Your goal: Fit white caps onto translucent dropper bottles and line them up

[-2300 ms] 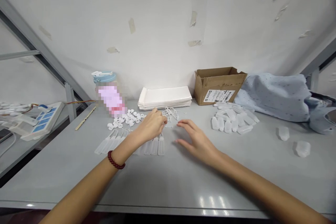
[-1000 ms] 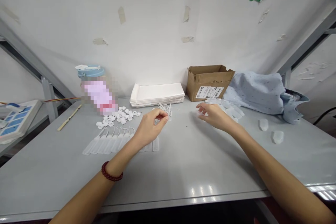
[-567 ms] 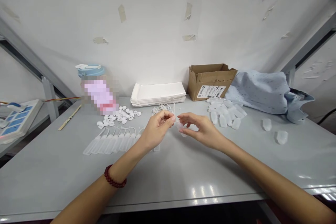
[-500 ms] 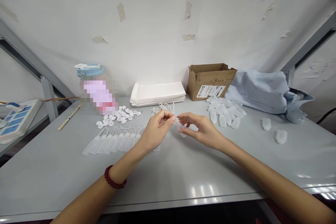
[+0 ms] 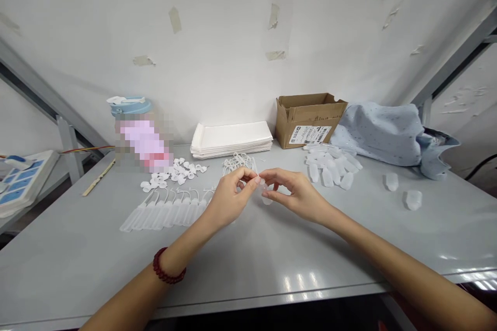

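Note:
My left hand (image 5: 231,196) and my right hand (image 5: 293,191) meet over the middle of the table, fingertips touching or nearly so. Between them is a small translucent plastic sleeve (image 5: 267,200), hanging below the fingertips, and a white strap (image 5: 255,165) sticks up behind. My right hand grips the sleeve near its top between thumb and fingers. Thumb and forefinger of my left hand are pinched at that same top end; exactly what they hold is hidden. To the left lies a row of sleeves with cord loops (image 5: 165,213). Behind my left hand is a heap of white cords (image 5: 237,162).
Loose translucent sleeves (image 5: 336,168) are heaped right, two more apart. Small white plastic pieces (image 5: 180,171) lie left, before a blue-lidded container (image 5: 130,106). At the back stand stacked white envelopes (image 5: 233,139), a cardboard box (image 5: 306,119) and pale blue cloth (image 5: 376,134).
The gap between my hands has closed: my fingertips now come together at the sleeve's top. The sleeve hangs more upright. The whole view has shifted slightly.

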Motion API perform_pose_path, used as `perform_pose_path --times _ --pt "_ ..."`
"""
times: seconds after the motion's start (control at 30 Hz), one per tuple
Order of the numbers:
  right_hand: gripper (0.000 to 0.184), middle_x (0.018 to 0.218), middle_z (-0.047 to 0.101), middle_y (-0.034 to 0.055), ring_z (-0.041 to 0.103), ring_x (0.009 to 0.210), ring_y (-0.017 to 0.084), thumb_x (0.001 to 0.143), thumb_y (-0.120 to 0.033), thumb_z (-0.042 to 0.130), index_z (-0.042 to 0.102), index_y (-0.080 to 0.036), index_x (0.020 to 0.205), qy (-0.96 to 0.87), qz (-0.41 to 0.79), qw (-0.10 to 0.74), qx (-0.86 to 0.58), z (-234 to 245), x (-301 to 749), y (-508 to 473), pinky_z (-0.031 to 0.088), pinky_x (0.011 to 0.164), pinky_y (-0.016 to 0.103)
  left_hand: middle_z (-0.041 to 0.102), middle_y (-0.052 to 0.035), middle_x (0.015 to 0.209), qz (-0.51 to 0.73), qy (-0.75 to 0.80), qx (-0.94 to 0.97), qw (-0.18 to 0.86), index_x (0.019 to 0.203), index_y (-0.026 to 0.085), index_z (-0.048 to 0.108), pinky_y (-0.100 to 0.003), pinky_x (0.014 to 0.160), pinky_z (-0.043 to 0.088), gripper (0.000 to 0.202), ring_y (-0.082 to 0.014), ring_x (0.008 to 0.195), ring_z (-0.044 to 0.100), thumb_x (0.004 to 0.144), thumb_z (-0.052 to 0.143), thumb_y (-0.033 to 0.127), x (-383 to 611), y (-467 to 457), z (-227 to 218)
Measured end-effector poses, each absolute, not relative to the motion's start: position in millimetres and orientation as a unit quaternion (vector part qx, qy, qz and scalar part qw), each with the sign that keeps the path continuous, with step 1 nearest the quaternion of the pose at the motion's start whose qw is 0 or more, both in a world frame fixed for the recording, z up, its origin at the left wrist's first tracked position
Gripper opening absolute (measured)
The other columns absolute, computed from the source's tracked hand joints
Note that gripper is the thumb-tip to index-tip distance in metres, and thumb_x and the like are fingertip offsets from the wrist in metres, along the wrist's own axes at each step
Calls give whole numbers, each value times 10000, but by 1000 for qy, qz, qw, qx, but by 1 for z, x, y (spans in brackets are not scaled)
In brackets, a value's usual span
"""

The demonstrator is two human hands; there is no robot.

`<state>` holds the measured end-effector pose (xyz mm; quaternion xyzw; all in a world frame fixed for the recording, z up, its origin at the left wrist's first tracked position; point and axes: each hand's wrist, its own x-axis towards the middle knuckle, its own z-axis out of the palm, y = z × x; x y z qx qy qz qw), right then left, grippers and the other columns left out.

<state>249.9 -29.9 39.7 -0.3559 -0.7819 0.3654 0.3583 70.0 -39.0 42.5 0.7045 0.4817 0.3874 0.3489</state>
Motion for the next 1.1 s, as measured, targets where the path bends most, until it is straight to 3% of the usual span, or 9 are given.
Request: perform_pose_path --times 0.17,0.37,0.5,0.63,0.8,1.1 --pt "263 875 683 49 604 735 160 782 -332 657 605 -188 996 -736 420 373 -377 37 250 -30 500 743 338 678 -22 888 371 485 716 339 881 200 632 -290 713 446 184 -180 846 599 878 493 320 68 -37 43" --pt "302 901 630 50 601 774 170 740 -390 686 616 -193 959 -684 497 387 -368 37 247 -30 496 703 328 659 -18 820 345 459 778 254 788 208 643 -238 554 418 184 -171 795 585 880 507 290 60 -38 48" --pt "270 1010 617 70 610 843 179 738 -372 686 654 -185 930 -653 545 387 -355 41 247 -30 499 740 322 651 -32 817 363 421 813 175 847 205 646 -296 706 471 156 -180 813 579 888 496 223 57 -38 49" --pt "279 977 666 63 631 868 189 733 -349 701 663 -190 959 -623 602 369 -337 42 249 -28 496 794 343 632 -62 983 362 375 839 157 1043 210 610 -350 832 459 185 -201 940 557 875 530 209 55 -41 49" --pt "323 926 710 69 647 950 222 742 -353 704 670 -192 1021 -590 644 371 -315 40 251 -26 456 896 393 529 -110 1172 305 364 871 128 1244 235 486 -433 895 437 543 -281 1094 462 762 693 372 54 -46 50" --pt "368 975 698 87 616 859 186 773 -418 672 676 -177 1052 -590 664 342 -306 32 248 -24 450 865 367 586 -83 1128 296 325 890 119 1138 219 510 -416 922 425 427 -261 1087 477 747 682 226 51 -37 52"
